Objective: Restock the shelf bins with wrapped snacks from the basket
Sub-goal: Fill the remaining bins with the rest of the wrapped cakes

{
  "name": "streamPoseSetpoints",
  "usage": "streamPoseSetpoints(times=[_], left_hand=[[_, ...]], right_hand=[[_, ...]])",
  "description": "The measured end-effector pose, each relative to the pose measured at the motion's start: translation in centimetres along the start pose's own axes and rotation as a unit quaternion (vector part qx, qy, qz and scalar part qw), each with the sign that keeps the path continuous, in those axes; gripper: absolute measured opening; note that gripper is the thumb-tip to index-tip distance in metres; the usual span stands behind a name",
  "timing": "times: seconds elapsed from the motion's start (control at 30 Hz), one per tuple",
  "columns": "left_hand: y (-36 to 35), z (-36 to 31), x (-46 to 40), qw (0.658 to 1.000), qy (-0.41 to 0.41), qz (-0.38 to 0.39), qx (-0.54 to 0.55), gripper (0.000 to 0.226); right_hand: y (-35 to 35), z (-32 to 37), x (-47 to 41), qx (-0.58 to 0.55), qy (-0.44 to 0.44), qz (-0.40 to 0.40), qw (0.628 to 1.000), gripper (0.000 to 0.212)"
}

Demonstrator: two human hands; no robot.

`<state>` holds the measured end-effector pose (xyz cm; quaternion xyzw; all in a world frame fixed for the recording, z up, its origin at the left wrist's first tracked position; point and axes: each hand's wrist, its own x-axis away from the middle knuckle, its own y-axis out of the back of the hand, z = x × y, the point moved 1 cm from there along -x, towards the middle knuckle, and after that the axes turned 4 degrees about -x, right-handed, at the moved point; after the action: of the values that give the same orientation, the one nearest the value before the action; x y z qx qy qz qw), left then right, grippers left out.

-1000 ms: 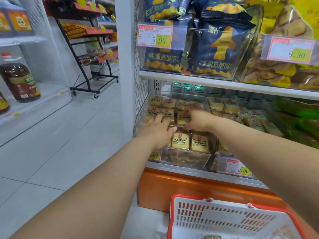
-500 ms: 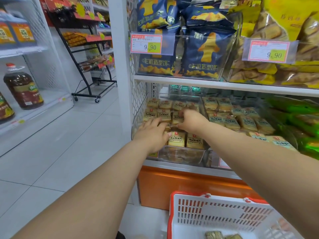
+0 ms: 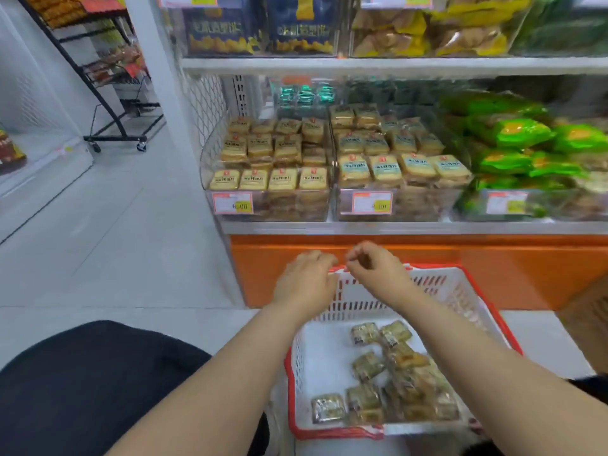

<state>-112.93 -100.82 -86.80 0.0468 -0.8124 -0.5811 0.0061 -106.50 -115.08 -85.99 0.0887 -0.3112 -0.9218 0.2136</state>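
A white basket with a red rim (image 3: 487,311) stands on the floor below the shelf and holds several wrapped snacks (image 3: 388,383). My left hand (image 3: 306,284) hovers over the basket's far left corner, fingers loosely curled and empty. Just to its right, my right hand (image 3: 375,268) hangs over the far rim, fingers also loosely curled with nothing in them. Above, a clear left shelf bin (image 3: 269,205) is filled with rows of yellow wrapped snacks (image 3: 269,156). A second clear bin (image 3: 394,205) beside it holds similar packs.
Green packs (image 3: 513,143) fill the bin at the right. An orange base panel (image 3: 427,268) runs under the shelf. Blue and yellow bags sit on the upper shelf (image 3: 362,65). A black wheeled rack (image 3: 112,126) stands on the tiled aisle at left. My dark-clothed knee (image 3: 82,383) is at bottom left.
Both hands have drawn back out of the left shelf bin and come down to the basket's far rim. The view has tilted downward, showing the basket's contents.
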Motion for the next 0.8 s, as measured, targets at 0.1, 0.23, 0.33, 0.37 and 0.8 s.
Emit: streamPoseSetpoints(times=[0.1,0.23,0.33,0.37,0.8], left_hand=[[-6.8,-1.0,2.9,0.992,0.029,0.118,0.020,0.035],[-13.8,-0.7,5.7,0.965,0.067,0.255,0.011,0.036],[-17.3,-0.8,6.3,0.938,0.090,0.333,-0.018,0.041],[-18.2,-0.9,6.3,0.932,0.091,0.351,-0.030,0.045],[-25.0,0.4,4.2,0.834,0.142,0.518,-0.125,0.041]], right_hand=[[-1.8,-6.6,3.3,0.064,-0.105,0.083,0.989,0.010],[-4.8,-13.0,7.0,0.128,-0.200,0.196,0.951,0.007],[-6.6,-15.3,8.5,0.147,-0.224,0.259,0.928,0.009],[-7.0,-15.7,8.6,0.147,-0.232,0.271,0.923,0.006],[-9.5,-21.3,7.7,0.062,-0.315,0.264,0.910,0.020]])
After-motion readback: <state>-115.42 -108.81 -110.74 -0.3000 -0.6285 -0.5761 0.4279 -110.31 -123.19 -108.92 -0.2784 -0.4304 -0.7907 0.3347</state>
